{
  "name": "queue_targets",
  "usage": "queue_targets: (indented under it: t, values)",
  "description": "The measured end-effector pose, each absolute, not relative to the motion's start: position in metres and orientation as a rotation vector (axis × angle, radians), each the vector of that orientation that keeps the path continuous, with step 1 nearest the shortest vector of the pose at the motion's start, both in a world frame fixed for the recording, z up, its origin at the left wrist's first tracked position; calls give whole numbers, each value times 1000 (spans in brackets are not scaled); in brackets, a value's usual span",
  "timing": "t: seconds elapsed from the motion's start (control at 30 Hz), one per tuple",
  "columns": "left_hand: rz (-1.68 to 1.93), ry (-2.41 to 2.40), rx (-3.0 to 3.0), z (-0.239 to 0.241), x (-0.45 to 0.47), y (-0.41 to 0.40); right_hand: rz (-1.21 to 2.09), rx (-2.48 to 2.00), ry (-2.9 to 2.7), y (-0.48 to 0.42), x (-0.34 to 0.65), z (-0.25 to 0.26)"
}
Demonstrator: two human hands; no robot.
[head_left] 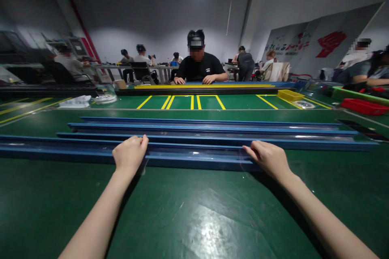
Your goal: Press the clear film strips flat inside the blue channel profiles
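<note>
Several long blue channels (212,134), open along the top and shiny inside, lie side by side across the green table. The nearest blue channel (188,161) reaches farther left than the others and runs under both hands. My left hand (130,151) is closed over it left of the middle, the thumb at its far edge. Near its right end, my right hand (269,157) is closed with thumb and finger pinched at the channel. Both hands hide what their inner fingers touch. Faint clear film seems to show just below each hand.
Across the table (200,218), a person in a black shirt (200,66) rests both hands behind yellow strips (200,87) and black strips. A yellow tray (289,95), a red tray (364,106) and a dark flat object (363,129) lie to the right. White packaging (75,102) lies left.
</note>
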State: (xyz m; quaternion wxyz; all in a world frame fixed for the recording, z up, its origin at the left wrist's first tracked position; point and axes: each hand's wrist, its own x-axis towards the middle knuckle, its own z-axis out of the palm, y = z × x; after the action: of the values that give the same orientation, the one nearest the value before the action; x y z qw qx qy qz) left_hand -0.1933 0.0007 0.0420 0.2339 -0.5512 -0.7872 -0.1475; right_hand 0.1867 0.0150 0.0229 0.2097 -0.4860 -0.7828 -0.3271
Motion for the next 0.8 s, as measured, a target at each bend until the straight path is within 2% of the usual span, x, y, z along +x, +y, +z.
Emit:
queue_targets:
  t: [0.23,0.57,0.8]
  values:
    - [-269,-2395,-1714,66,-180,-16,-826,-1452,-2155,28,187,26]
    - [-82,-2370,-2115,25,-175,-14,-699,-1533,-2187,30,184,29]
    - [-311,-2297,-2087,25,-183,-3,-657,-1555,-2246,32,183,31]
